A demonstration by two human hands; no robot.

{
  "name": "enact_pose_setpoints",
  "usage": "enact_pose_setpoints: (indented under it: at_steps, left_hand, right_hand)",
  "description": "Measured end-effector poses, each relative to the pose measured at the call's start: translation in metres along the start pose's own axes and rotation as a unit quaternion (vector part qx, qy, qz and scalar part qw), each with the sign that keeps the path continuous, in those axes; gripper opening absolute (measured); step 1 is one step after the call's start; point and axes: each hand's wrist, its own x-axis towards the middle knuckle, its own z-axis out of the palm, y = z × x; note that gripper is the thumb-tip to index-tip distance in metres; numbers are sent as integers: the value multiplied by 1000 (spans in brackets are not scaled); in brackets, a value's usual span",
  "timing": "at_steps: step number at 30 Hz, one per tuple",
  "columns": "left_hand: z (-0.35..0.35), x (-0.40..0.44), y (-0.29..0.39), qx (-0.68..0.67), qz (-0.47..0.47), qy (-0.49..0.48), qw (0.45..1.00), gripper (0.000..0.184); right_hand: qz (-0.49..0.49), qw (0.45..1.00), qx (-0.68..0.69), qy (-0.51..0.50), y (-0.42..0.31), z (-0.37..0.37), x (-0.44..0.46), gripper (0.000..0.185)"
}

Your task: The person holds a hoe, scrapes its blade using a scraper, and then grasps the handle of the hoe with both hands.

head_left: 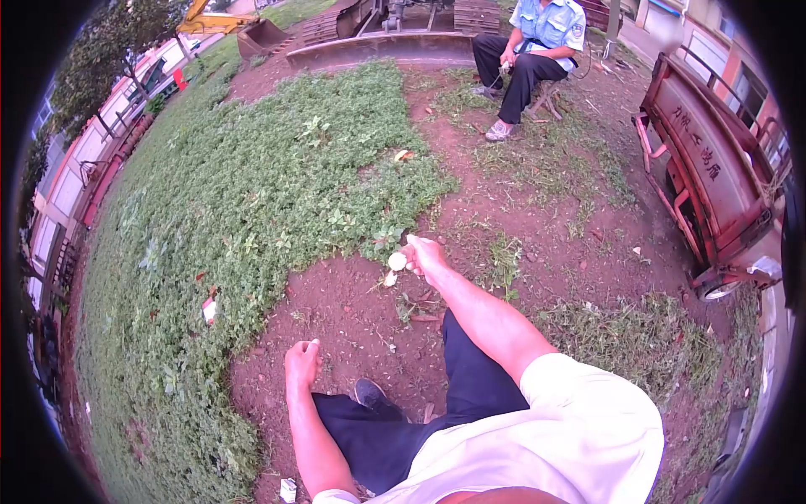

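Observation:
My right hand (426, 259) reaches forward to where the low green plants (336, 202) meet bare soil. Its fingers are closed, and a pale round object (397, 261) shows at the fingertips; its kind is not clear. Just below that lies a small pale scrap (390, 279). Over the soil near my left knee, my left hand (303, 363) is curled closed with the thumb on top, and nothing shows in it. Loose pulled-up weeds (409, 308) lie on the soil between my hands and my right leg.
A person (546, 59) sits on a low folding stool ahead. Behind are a tracked machine's blade (378, 52) and a digger bucket (262, 39). A red cargo vehicle (705, 160) stands at right. Wilted cut weeds (630, 340) cover soil beside me; white litter (209, 311) lies among the plants.

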Motion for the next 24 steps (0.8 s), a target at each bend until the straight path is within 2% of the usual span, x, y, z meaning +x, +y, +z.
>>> enact_pose_setpoints:
  at_steps: [24]
  left_hand:
    - [-1,-7,4,6,10,13,1000,34]
  right_hand:
    - [-8,999,-47,-9,0,1,-6,38]
